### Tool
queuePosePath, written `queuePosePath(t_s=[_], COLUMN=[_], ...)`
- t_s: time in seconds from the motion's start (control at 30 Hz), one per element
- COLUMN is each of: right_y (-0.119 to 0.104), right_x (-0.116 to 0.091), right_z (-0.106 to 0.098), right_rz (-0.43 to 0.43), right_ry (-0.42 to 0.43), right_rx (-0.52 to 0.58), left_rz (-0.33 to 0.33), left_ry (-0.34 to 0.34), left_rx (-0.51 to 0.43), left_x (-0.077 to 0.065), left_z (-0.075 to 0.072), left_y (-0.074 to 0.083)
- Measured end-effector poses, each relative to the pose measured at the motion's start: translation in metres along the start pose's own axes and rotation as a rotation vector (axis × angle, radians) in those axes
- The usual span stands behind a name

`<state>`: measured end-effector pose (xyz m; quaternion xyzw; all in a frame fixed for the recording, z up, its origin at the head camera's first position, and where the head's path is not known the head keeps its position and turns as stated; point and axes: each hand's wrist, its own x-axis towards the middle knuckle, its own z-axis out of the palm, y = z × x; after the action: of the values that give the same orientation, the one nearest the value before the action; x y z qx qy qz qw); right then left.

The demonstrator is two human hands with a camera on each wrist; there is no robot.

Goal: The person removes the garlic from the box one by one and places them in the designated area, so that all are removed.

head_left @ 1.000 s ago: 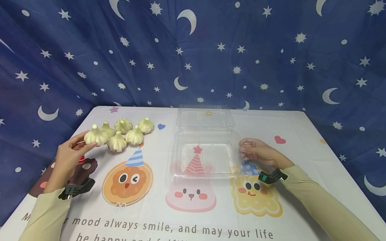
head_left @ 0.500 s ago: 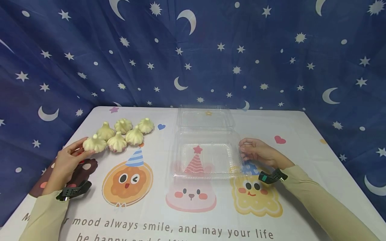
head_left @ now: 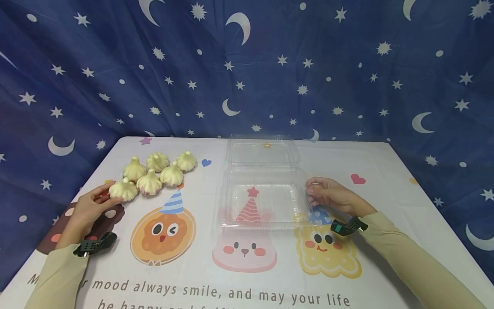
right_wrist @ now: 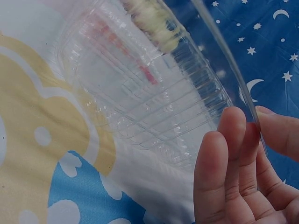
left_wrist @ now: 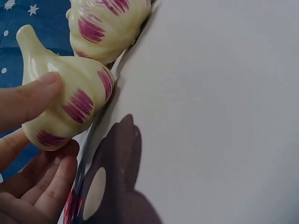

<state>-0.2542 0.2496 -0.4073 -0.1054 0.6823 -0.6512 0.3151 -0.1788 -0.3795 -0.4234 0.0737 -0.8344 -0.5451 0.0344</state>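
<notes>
At the left of the head view, my left hand [head_left: 89, 207] holds a garlic bulb [head_left: 123, 190] between thumb and fingers. The left wrist view shows the thumb lying across this pale, purple-streaked bulb [left_wrist: 70, 95], with fingers on its other side. Several more garlic bulbs [head_left: 171, 174] sit just beyond it in a close group. A clear plastic container [head_left: 266, 225] lies with its lid [head_left: 262, 152] folded back, away from me. My right hand [head_left: 329, 195] pinches the container's right rim, thumb on one side and fingertips on the other in the right wrist view.
A white tablecloth [head_left: 247, 285] with cartoon prints and lettering covers the table. Behind it hangs a dark blue curtain [head_left: 262, 77] with moons and stars, which meets the table's back edge.
My left hand has come down and slightly nearer with its garlic bulb, which now sits at the near left of the group. The right hand and the container stay in place.
</notes>
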Motion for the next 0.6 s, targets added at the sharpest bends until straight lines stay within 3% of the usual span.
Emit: queuePosePath(t_s=[0.33, 0.6], right_y=[-0.0006, -0.0016], right_x=[-0.0005, 0.0001], right_z=[0.0003, 0.0006], right_rz=[0.007, 0.008], right_ry=[0.001, 0.007], right_rx=[0.002, -0.015], left_rz=[-0.108, -0.126], left_ry=[-0.039, -0.067], left_rx=[0.166, 0.285], left_x=[0.0054, 0.008], left_z=[-0.0022, -0.0038], left_y=[-0.0029, -0.001])
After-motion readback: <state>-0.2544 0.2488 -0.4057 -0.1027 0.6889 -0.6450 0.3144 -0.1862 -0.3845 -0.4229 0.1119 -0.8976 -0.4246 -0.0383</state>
